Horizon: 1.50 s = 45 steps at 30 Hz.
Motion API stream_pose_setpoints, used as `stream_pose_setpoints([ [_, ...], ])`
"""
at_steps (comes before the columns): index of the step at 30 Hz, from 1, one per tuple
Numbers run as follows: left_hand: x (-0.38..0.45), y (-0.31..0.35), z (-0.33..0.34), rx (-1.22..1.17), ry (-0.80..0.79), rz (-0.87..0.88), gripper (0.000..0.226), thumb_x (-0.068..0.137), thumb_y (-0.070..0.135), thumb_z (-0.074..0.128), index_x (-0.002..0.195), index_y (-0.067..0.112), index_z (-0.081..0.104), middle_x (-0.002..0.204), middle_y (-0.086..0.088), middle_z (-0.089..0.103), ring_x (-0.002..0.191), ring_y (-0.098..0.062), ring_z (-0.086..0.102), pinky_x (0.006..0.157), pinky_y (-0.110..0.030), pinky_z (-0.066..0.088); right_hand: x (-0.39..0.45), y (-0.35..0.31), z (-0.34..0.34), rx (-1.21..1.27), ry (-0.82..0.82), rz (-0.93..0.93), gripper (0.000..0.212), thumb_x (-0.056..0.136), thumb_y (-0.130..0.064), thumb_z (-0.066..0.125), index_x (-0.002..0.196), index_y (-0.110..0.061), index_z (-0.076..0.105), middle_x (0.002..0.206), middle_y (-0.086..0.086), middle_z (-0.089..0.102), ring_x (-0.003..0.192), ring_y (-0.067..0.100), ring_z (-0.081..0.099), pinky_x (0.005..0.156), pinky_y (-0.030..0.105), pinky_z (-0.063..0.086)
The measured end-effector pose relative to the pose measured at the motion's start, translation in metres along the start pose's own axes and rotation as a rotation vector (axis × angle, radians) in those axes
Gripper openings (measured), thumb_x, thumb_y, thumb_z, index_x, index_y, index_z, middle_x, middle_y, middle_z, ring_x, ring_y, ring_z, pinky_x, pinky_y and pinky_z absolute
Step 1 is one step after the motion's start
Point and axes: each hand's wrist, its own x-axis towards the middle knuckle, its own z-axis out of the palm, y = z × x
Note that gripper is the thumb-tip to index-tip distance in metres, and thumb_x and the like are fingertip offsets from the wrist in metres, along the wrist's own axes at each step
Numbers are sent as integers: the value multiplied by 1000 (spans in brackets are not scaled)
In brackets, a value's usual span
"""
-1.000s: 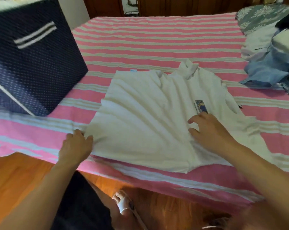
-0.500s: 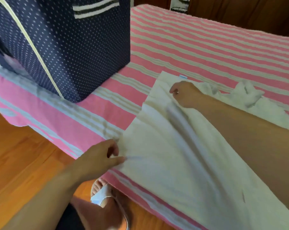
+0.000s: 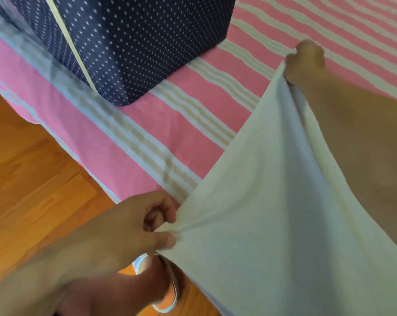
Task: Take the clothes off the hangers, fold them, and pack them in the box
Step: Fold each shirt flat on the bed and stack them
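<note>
A white shirt point(image 3: 272, 213) stretches taut above the pink striped bed, its left edge raised off the sheet. My left hand point(image 3: 145, 226) pinches the shirt's near corner by the bed's front edge. Farther back, my right hand point(image 3: 304, 62) grips the far end of the same edge, and its forearm crosses the right side of the view. The navy polka-dot fabric box point(image 3: 129, 42) stands on the bed at the upper left, a little away from the shirt. The rest of the shirt is out of frame to the right.
The pink and white striped bedsheet point(image 3: 193, 110) hangs over the bed's front edge. Orange wooden floor point(image 3: 28, 179) lies at the lower left. My foot in a white slipper point(image 3: 161, 286) stands on the floor below my left hand.
Both hands have lifted the shirt's left edge off the bed and pulled it taut. The view has swung left and closer, so the box looms nearer.
</note>
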Motion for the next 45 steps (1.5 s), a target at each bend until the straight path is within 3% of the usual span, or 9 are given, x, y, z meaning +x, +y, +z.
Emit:
stream_pose_setpoints([
  [5, -5, -18, -12, 46, 119, -50, 33, 83, 26, 82, 95, 42, 56, 66, 6, 50, 60, -13, 49, 64, -45, 50, 3, 1, 17, 120, -126, -29, 39, 96, -15, 54, 134, -14, 56, 140, 15, 53, 122, 32, 56, 96, 36, 47],
  [10, 2, -13, -5, 267, 190, -116, 35, 80, 38, 79, 88, 42, 45, 68, 10, 56, 54, -6, 46, 55, -29, 43, -20, 15, 0, 305, -318, -105, 85, 90, -31, 71, 157, -36, 20, 166, 7, 18, 135, 26, 44, 106, 42, 46],
  [17, 14, 32, 42, 571, 597, 141, 34, 88, 38, 67, 115, 21, 54, 110, -4, 53, 102, -27, 48, 86, -43, 45, -150, 89, -82, 152, -304, -305, 54, 99, -31, 61, 149, -28, 42, 163, -2, 21, 147, 18, 28, 114, 30, 29],
  [19, 24, 48, 68, 575, 537, 295, 32, 93, 36, 60, 120, 20, 65, 112, -6, 58, 105, -30, 53, 94, -41, 41, -181, 142, -118, -5, -284, -238, 46, 99, -30, 60, 144, -25, 48, 161, 1, 25, 144, 18, 31, 107, 20, 24],
  [24, 41, 104, 148, 642, 175, 573, 51, 95, 54, 46, 138, 29, 60, 134, 9, 54, 130, -15, 47, 105, -19, 28, -233, 286, -214, -173, -143, 177, 38, 100, -24, 57, 137, -17, 56, 151, 8, 44, 129, 31, 49, 97, 34, 39],
  [28, 101, 172, 194, 771, 39, 625, 68, 93, 65, 40, 151, 29, 45, 157, 4, 40, 147, -15, 31, 119, -29, 25, -247, 370, -264, -196, -69, 439, 40, 97, -14, 55, 136, -10, 57, 143, 15, 55, 127, 35, 52, 102, 39, 42],
  [34, 255, 260, 220, 986, 123, 657, 58, 102, 47, 50, 152, 19, 42, 154, -8, 46, 143, -28, 39, 114, -40, 36, -203, 415, -249, -146, -78, 488, 39, 97, -12, 53, 135, -12, 59, 141, 10, 58, 129, 31, 53, 106, 36, 40],
  [40, 347, 317, 241, 998, 237, 825, 69, 100, 57, 26, 155, 17, 37, 155, -12, 45, 142, -30, 40, 113, -41, 33, -96, 424, -196, 68, -44, 479, 56, 97, -33, 61, 145, -8, 49, 146, 13, 52, 130, 33, 51, 103, 35, 41],
  [45, 377, 329, 288, 786, 195, 830, 59, 93, 65, 51, 137, 25, 55, 126, 1, 62, 116, -22, 56, 99, -43, 46, -47, 431, -164, -29, 69, 438, 31, 98, -40, 57, 103, -11, 66, 104, 10, 69, 98, 33, 66, 75, 33, 48],
])
